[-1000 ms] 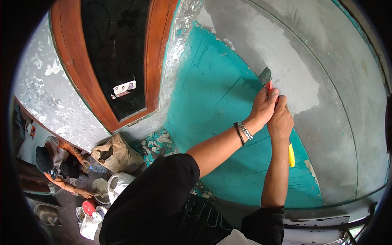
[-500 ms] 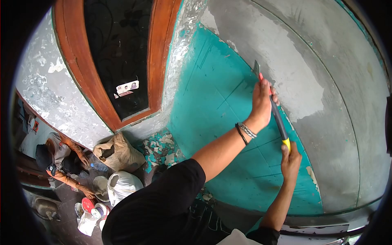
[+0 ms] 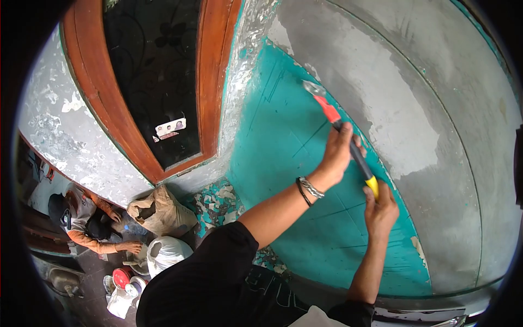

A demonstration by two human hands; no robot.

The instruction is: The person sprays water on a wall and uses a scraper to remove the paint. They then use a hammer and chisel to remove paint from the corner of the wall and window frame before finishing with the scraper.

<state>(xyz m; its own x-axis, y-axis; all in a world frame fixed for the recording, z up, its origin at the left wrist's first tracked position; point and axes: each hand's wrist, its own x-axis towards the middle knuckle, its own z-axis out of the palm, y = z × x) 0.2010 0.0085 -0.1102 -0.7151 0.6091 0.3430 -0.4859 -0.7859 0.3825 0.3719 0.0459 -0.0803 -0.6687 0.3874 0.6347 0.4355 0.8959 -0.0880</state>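
A long-handled paint scraper point(image 3: 330, 113) has a metal blade, a red neck, a black grip and a yellow butt end. My left hand point(image 3: 337, 153), with bracelets at the wrist, is closed around the black grip below the red neck. Lower down, my right hand point(image 3: 381, 209) grips the yellow end. The blade overlaps the teal painted wall area point(image 3: 283, 163), just short of its border with the bare grey plaster point(image 3: 403, 103). Dark score lines cross the teal paint.
A wood-framed dark window point(image 3: 155, 71) is at left. Below lie paint flakes point(image 3: 218, 201), a brown sack point(image 3: 163, 211) and a white sack point(image 3: 168, 255). A co-worker point(image 3: 81, 215) crouches at lower left near a bucket point(image 3: 140, 260) and a red-topped tub point(image 3: 121, 278).
Both hands and the scraper have shifted left, and the blade now tilts further left over the teal paint. The co-worker's lower hand has moved up slightly at the bucket.
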